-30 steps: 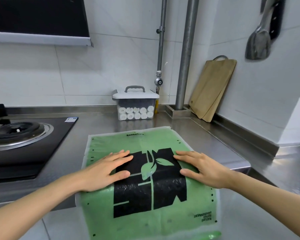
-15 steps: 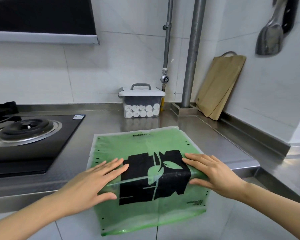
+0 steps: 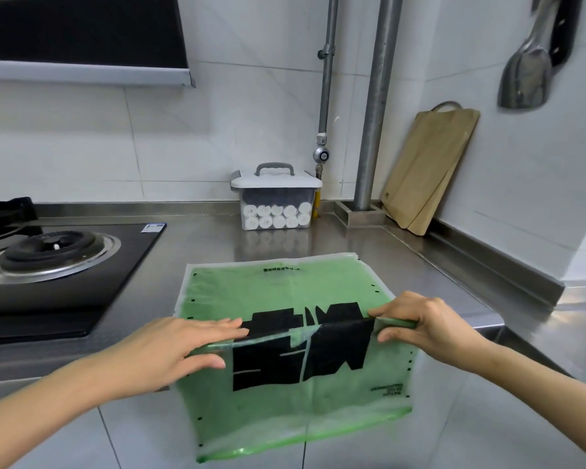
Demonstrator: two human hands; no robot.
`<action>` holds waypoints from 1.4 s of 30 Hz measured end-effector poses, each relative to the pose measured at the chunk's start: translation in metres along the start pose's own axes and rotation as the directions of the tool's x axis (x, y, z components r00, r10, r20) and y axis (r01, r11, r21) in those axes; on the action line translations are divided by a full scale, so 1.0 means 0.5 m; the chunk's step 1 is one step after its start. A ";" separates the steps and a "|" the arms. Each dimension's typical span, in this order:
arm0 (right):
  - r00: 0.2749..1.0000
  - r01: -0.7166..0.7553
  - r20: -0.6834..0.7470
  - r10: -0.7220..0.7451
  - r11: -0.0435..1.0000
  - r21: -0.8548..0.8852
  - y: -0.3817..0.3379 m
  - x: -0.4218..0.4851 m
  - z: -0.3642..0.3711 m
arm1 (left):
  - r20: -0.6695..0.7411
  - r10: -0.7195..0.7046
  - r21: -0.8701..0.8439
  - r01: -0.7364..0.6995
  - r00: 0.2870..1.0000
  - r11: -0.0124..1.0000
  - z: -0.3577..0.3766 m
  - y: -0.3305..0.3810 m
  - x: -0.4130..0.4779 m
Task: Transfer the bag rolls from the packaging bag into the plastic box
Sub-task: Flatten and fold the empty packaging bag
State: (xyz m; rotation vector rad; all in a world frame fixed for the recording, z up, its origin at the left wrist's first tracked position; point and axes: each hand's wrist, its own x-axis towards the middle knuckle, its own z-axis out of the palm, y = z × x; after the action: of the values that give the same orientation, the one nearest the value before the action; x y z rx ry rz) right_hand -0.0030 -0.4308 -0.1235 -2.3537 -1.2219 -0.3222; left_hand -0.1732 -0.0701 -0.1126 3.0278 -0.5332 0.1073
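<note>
Now your steel counter (image 3: 200, 252) carries the green packaging bag (image 3: 285, 289) at lower centre, its near half hanging over the edge. Half a second ago your palms lay flat on it; now your left hand (image 3: 163, 353) and right hand (image 3: 430, 323) each pinch the raised fold, thumbs beneath. Upper centre, the lidded plastic box (image 3: 276, 201) holds the white bag rolls (image 3: 278, 216).

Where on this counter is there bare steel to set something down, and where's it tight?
Bare steel: between the plastic box and the packaging bag, between the stove and the bag, and right of the bag. Crowded: the back corner by the cutting boards, and the front edge, where left hand and right hand grip the bag.
</note>
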 end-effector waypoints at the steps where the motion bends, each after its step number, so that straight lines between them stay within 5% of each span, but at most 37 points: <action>1: 0.998 -0.061 0.026 0.061 0.998 0.021 -0.001 0.007 -0.013 | 0.002 -0.020 -0.019 0.020 1.000 1.000 -0.006 -0.003 0.005; 7: 0.960 -0.221 0.192 0.203 0.972 0.075 -0.016 0.061 -0.089 | 0.001 -0.081 -0.187 0.079 0.997 0.979 -0.078 -0.025 0.042; 14: 0.959 -0.247 0.172 0.227 0.963 0.107 -0.013 0.141 -0.156 | -0.029 -0.123 -0.233 0.112 0.992 0.966 -0.163 -0.074 0.096; 23: 0.959 -0.253 -0.113 0.260 0.965 0.075 0.029 0.282 -0.194 | -0.211 -0.236 -0.116 0.216 0.948 0.970 -0.276 -0.165 0.192; 33: 0.791 -0.260 -0.587 0.173 0.963 -0.067 0.028 0.330 -0.200 | -0.625 -0.217 0.210 0.429 0.750 0.878 -0.307 -0.185 0.261; 36: 0.848 -0.159 -0.525 0.066 0.978 -0.134 0.043 0.288 -0.153 | -0.598 -0.221 0.202 0.412 0.771 0.889 -0.250 -0.202 0.259; 39: 0.949 0.015 -0.303 -0.086 0.973 -0.231 0.073 0.229 -0.085 | -0.489 -0.212 0.246 0.367 0.846 0.897 -0.167 -0.227 0.245; 42: 0.993 -0.007 -0.117 -0.011 0.989 -0.145 0.091 0.181 -0.034 | -0.440 -0.075 0.294 0.222 0.895 0.930 -0.087 -0.236 0.230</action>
State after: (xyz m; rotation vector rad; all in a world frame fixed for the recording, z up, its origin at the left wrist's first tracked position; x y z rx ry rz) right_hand 0.0864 -0.3978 -0.0855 -2.4167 -1.1808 -0.5597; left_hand -0.0271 0.0051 -0.0664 3.1979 -0.2578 0.9134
